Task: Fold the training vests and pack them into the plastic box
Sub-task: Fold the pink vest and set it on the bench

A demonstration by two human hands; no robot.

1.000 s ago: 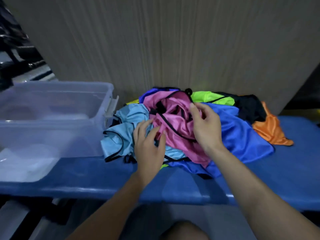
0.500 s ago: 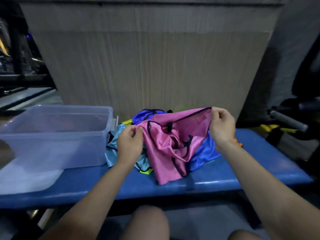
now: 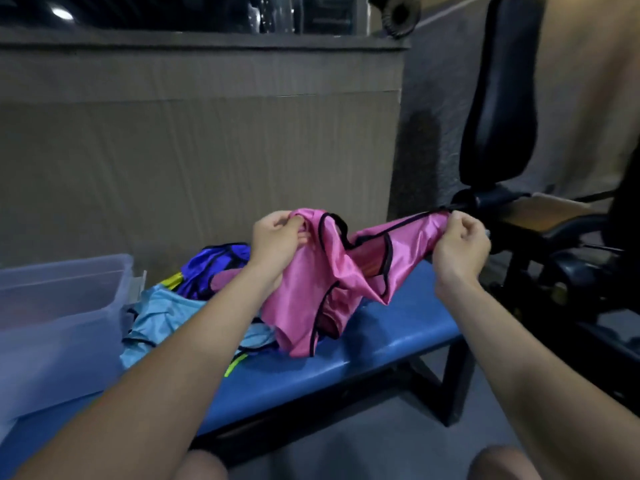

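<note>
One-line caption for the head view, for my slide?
Both hands, left hand and right hand, hold a pink vest stretched above the blue bench.

vests: 4+, heap overlaps | pink vest [image 3: 311, 289]: 1 | plastic box [image 3: 52, 323]: 1 | bench [image 3: 398, 334]: 1

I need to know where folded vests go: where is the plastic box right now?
In the head view the plastic box sits at the far left on the blue bench, right beside the light blue vest at the edge of the pile.
</note>
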